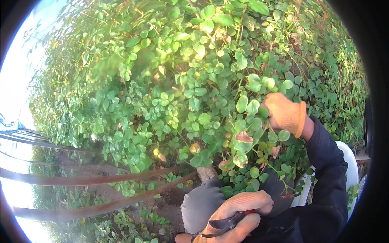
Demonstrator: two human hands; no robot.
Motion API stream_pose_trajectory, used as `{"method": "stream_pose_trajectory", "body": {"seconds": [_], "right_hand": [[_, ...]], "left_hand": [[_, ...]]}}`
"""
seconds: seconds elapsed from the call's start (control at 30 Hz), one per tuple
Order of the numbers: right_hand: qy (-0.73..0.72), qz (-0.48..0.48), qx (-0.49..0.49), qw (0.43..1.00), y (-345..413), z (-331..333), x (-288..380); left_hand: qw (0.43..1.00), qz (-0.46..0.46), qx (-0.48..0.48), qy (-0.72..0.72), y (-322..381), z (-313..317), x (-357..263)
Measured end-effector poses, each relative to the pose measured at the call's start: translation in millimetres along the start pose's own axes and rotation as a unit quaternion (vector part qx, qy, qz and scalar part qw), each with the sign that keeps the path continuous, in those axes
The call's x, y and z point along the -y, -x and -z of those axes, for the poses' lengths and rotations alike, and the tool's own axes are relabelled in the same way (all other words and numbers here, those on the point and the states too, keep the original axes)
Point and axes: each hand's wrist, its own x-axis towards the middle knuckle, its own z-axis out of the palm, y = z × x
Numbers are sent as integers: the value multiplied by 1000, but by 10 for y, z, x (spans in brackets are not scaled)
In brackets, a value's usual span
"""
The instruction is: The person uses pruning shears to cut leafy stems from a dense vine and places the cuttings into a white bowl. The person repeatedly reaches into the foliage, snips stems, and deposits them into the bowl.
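Observation:
My right hand (284, 112), in an orange knit glove, is closed around a leafy stem (263, 121) of what look like rose bushes (194, 103); its fingertips are hidden behind leaves. Several leaves on the nearby stems have brown, dried patches. Low in the view my left hand (237, 217), also gloved, holds hand pruners (228, 224). Their dark curved blades point left, back toward the wrist, and a bit of red handle shows between the fingers. Beyond that hand is my bent knee in grey trousers (202, 206).
Rust-brown bars (91, 179) run in from the left toward the plants' base. A tan object (206, 173), not clearly identifiable, lies beyond my knee. To the right, behind my dark sleeve (328, 170), curves a white plastic rim (351, 170). Bare soil (170, 209) shows below the bars.

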Motion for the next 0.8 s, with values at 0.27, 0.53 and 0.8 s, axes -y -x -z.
{"method": "stream_pose_trajectory", "body": {"seconds": [0.27,0.53,0.8], "right_hand": [[-843,-119,-159,499,-599,371,-948],[175,4,-287,942,-1823,-592,-324],[181,112,-121,970,-2535,-963,111]], "left_hand": [[982,-186,-33,-1,-124,-65,71],[994,-64,-82,29,-84,40,-67],[979,54,-198,-6,3,-84,-382]]}}
